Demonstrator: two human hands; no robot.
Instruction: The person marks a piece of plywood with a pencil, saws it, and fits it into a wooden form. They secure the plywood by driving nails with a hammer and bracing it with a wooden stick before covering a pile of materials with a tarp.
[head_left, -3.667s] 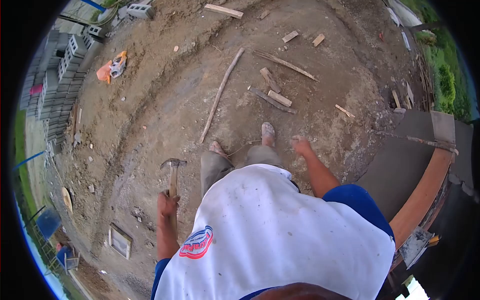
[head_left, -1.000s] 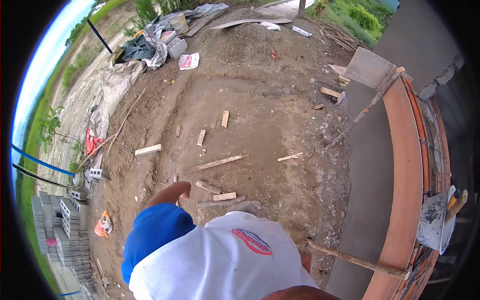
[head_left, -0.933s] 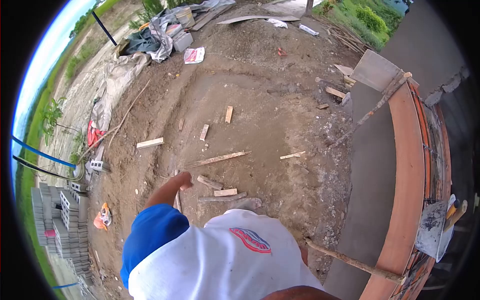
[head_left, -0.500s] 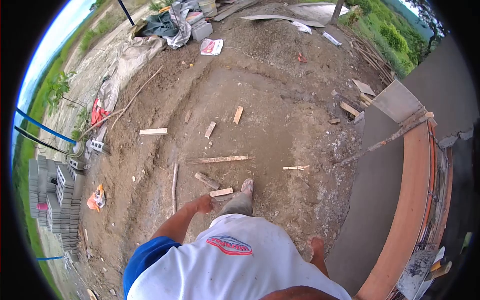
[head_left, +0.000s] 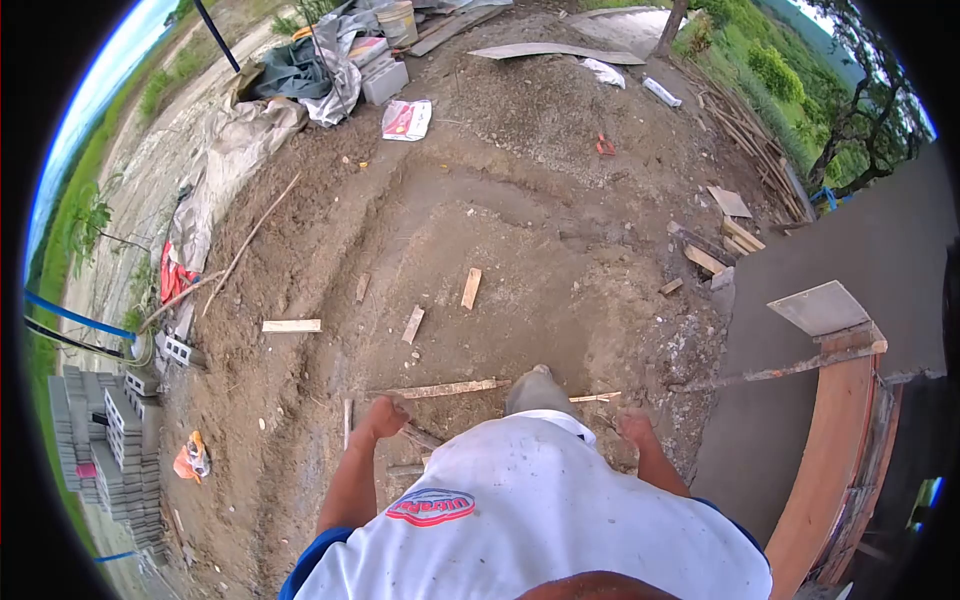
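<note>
My left hand (head_left: 384, 415) hangs in front of my body with its fingers curled closed, and nothing shows in it. Below it on the dirt, a long wooden strip (head_left: 455, 388) and a stick (head_left: 348, 424) lie nearby, apart from the hand as far as I can tell. My right hand (head_left: 634, 425) hangs on the other side, also loosely closed with nothing visible in it. A short split piece of wood (head_left: 596, 397) lies on the ground close to that hand. My bent knee (head_left: 538, 388) shows between the hands.
Wood offcuts (head_left: 471, 288) lie scattered ahead. To the right stand a grey plastered wall (head_left: 760, 400) and a curved plywood form (head_left: 830, 450), with a pole (head_left: 780, 372) jutting leftward. Stacked concrete blocks (head_left: 130, 440) are at left; a paper sack (head_left: 407, 120) lies farther off.
I have moved forward, so the ground pieces sit lower in view. My right hand has swung forward from beside my hip. A knee has come up, and the foot seen before is hidden.
</note>
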